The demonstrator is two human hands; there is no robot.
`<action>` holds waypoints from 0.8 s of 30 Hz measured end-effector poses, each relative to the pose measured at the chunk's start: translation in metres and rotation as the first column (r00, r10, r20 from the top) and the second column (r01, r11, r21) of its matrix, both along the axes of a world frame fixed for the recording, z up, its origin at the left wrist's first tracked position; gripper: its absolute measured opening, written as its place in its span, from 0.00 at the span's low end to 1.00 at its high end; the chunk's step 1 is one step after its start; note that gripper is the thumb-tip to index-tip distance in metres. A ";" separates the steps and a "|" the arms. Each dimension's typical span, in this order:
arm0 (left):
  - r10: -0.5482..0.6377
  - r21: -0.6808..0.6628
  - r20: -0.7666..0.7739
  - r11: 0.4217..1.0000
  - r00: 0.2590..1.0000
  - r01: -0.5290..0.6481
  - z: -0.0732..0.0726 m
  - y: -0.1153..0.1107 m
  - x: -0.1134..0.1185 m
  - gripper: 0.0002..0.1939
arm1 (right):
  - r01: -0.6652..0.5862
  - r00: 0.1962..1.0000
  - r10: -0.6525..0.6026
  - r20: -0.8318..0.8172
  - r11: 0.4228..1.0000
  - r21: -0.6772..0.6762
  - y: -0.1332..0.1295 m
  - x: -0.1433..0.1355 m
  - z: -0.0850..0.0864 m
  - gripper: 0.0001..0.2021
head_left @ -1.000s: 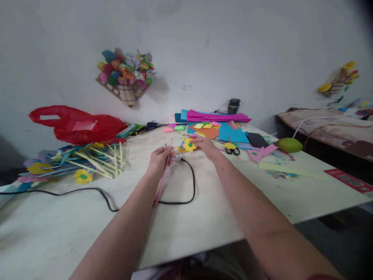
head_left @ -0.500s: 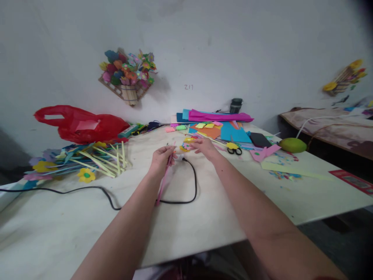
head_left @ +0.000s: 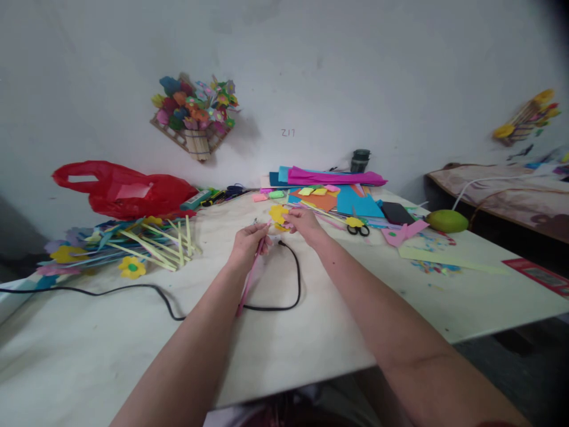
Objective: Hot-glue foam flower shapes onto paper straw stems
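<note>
My left hand (head_left: pixel 249 242) is closed on a thin pink strip (head_left: pixel 249 279), which slants down toward me across a black cord. My right hand (head_left: pixel 302 224) pinches a yellow paper flower (head_left: pixel 278 213) by its right edge, close to the strip's upper end. Whether flower and strip touch I cannot tell. Below the hands lies a white device (head_left: pixel 274 238) with the black cord (head_left: pixel 299 279) running from it; it is mostly hidden by my fingers. More flower pieces lie partly behind my right hand.
Pale yellow strips (head_left: pixel 153 246) and a yellow flower with a green centre (head_left: pixel 132 267) lie to the left, before a red plastic bag (head_left: pixel 128 193). Black-handled scissors (head_left: pixel 358 230), a phone (head_left: pixel 397 213), a green fruit (head_left: pixel 447 221) and coloured sheets (head_left: pixel 362 204) are at the right and back.
My right hand has picked up the yellow flower and moved left and slightly down with it, toward the strip. My left hand keeps its hold on the pink strip, nearly still.
</note>
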State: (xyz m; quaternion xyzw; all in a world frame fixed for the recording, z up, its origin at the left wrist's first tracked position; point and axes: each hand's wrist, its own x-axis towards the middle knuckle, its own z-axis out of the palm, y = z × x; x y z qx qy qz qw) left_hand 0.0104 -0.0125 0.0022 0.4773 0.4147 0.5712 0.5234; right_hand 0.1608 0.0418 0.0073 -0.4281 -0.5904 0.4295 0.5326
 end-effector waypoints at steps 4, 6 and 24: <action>-0.006 -0.016 -0.007 1.000 1.000 0.006 0.001 -0.001 0.001 0.17 | -0.010 1.000 0.009 0.022 0.999 0.046 0.000 -0.002 -0.001 0.08; -0.009 -0.023 -0.004 1.000 1.000 0.009 0.001 -0.002 0.001 0.17 | -0.024 0.999 0.022 0.034 0.998 0.058 -0.001 -0.003 -0.001 0.08; -0.018 -0.036 0.019 0.999 1.000 0.018 -0.002 0.001 0.000 0.15 | -0.118 0.941 -0.015 0.338 0.921 0.370 0.008 -0.006 -0.012 0.08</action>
